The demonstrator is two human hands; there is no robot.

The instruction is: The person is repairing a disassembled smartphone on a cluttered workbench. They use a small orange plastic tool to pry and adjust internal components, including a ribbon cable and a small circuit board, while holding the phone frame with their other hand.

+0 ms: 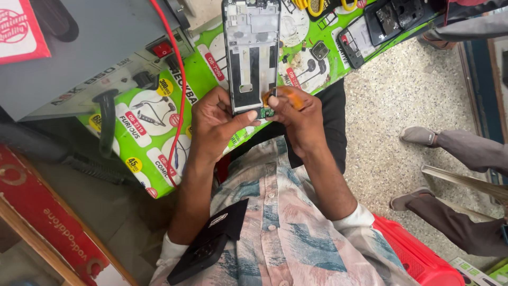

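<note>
Hands working at the lower end of an opened phone frame [252,55] above a green printed mat [159,132].

Left hand [214,124] grips the frame's bottom edge, thumb across its lower corner, fingers curled behind. Right hand [297,114] is closed around an orange-handled tool [288,98], its tip at a small green circuit board [267,112] on the frame's bottom end. Another dismantled phone [389,18] lies farther off on the mat, and a red wire [181,90] crosses it.

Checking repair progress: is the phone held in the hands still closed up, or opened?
Opened. The phone shows its bare inner frame, no cover. The left hand grips its lower end; the right hand holds an orange tool there.
</note>
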